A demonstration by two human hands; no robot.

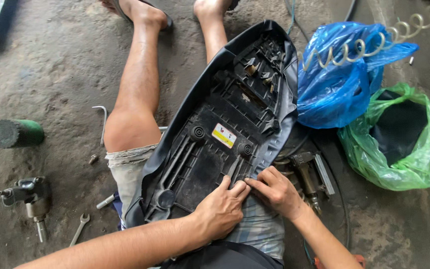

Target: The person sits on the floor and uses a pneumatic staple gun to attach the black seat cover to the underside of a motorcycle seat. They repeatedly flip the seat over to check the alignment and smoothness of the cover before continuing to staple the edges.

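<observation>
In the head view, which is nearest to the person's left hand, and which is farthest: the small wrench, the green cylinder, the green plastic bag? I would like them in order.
Counted from the left hand, which rests on the upturned seat base:
1. Small wrench, on the floor, left of the hand.
2. Green plastic bag, on the right, past the right hand.
3. Green cylinder, far left, lying on its side.

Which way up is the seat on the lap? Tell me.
Upside down: the seat shows its black ribbed plastic underside, with both hands pressing the cover edge.

Yellow-white-red rectangular label [224, 135] on black seat underside [210, 164]
</observation>
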